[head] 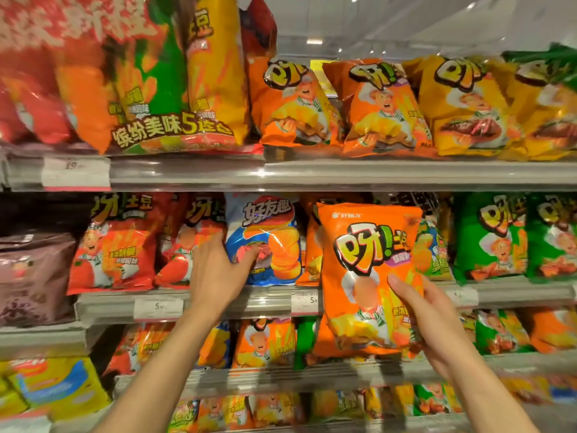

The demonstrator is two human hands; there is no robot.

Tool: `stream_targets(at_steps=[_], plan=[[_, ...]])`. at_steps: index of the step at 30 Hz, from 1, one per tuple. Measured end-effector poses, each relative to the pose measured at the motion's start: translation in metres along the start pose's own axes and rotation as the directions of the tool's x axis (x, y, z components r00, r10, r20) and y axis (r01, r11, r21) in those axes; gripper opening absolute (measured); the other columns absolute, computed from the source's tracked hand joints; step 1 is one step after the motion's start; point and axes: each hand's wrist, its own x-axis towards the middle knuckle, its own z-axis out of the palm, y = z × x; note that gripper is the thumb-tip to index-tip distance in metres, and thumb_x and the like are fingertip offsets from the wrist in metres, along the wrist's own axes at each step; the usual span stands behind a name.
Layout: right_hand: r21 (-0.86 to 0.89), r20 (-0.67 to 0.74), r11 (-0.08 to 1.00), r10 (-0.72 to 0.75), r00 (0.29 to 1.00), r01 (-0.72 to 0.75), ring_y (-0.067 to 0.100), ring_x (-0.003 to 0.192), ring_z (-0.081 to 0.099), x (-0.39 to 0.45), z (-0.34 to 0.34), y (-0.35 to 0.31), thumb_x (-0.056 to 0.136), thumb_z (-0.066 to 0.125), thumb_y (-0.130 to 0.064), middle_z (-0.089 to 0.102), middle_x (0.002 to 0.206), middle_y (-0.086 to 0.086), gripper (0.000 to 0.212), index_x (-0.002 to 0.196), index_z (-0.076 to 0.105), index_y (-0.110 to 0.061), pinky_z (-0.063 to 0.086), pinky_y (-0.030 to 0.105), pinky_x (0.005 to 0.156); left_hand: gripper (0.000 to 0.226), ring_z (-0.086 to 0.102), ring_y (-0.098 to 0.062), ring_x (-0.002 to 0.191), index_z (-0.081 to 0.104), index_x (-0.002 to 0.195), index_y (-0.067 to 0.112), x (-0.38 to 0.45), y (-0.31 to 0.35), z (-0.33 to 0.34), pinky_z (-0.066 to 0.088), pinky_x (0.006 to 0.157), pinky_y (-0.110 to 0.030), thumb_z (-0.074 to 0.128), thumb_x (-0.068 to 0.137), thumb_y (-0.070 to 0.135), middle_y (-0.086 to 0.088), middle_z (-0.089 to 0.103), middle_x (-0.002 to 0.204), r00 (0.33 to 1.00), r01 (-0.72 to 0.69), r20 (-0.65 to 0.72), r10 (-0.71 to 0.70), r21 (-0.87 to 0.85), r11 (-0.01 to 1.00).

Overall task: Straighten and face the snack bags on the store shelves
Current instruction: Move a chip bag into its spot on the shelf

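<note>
On the middle shelf, the left hand [215, 273] presses flat on a shiny blue puffy snack bag [265, 242]. The right hand [427, 310] pinches a soft, light orange crinkly snack bag [365, 276] by its side, likely the best hold.

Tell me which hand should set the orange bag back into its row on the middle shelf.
Right. The right hand already grips the orange bag; the left hand rests on the blue bag.

This is a shop, in the snack aisle. Tiered metal shelves [343, 173] run across the view, packed with rows of bright chip bags [384, 107] standing face out, many of the same brand. Price tags [158, 306] sit in clear strips along the shelf edges, one reading 5.
</note>
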Motion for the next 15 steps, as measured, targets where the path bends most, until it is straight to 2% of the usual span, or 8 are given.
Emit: stream_targets(at_steps=[3, 8, 11, 14, 15], plan=[[-0.005, 0.029, 1.0, 0.02, 0.999, -0.02, 0.022, 0.113, 0.071, -0.002, 0.018, -0.001, 0.069, 0.08, -0.06, 0.077, 0.117, -0.004, 0.068, 0.128, 0.067, -0.03, 0.048, 0.057, 0.107, 0.056, 0.062, -0.039, 0.095, 0.062, 0.099, 0.002, 0.008, 0.007, -0.001, 0.05, 0.076, -0.047, 0.076, 0.084, 0.055, -0.017, 0.067, 0.093, 1.0, 0.002, 0.016, -0.001, -0.038, 0.999], [-0.011, 0.02, 0.999, 0.033, 0.999, -0.033, 0.019, 0.116, 0.07, -0.004, 0.027, -0.004, 0.063, 0.082, -0.072, 0.075, 0.121, -0.008, 0.083, 0.135, 0.063, -0.035, 0.049, 0.056, 0.107, 0.059, 0.061, -0.042, 0.104, 0.066, 0.114, -0.006, 0.016, 0.009, 0.001, 0.048, 0.087, -0.048, 0.08, 0.085, 0.044, -0.026, 0.066, 0.107, 0.999, -0.003, 0.034, 0.007, -0.123, 0.992], [-0.023, 0.012, 0.999, 0.034, 0.999, -0.034, 0.018, 0.115, 0.07, -0.005, 0.028, -0.007, 0.067, 0.08, -0.066, 0.076, 0.119, -0.009, 0.076, 0.134, 0.063, -0.034, 0.049, 0.055, 0.108, 0.05, 0.057, -0.031, 0.109, 0.067, 0.116, 0.002, 0.015, 0.009, 0.002, 0.046, 0.089, -0.042, 0.078, 0.087, 0.041, -0.016, 0.062, 0.111, 1.0, -0.001, -0.01, -0.001, -0.194, 0.981], [-0.04, 0.016, 0.999, 0.028, 0.999, -0.027, 0.018, 0.11, 0.072, -0.005, 0.029, -0.01, 0.068, 0.077, -0.062, 0.078, 0.114, -0.008, 0.069, 0.13, 0.066, -0.033, 0.051, 0.053, 0.105, 0.046, 0.06, -0.033, 0.105, 0.066, 0.113, 0.002, 0.018, 0.007, -0.004, 0.05, 0.09, -0.046, 0.079, 0.088, 0.038, -0.018, 0.063, 0.11, 1.0, 0.014, -0.01, -0.018, -0.322, 0.947], [-0.057, 0.019, 0.998, 0.023, 1.0, -0.022, 0.017, 0.109, 0.073, -0.005, 0.03, -0.011, 0.068, 0.076, -0.062, 0.078, 0.113, -0.008, 0.068, 0.128, 0.066, -0.033, 0.052, 0.051, 0.103, 0.044, 0.062, -0.032, 0.102, 0.066, 0.11, 0.001, 0.018, 0.005, -0.008, 0.051, 0.088, -0.043, 0.079, 0.088, 0.037, -0.018, 0.065, 0.108, 1.0, 0.007, -0.02, -0.015, -0.364, 0.931]])
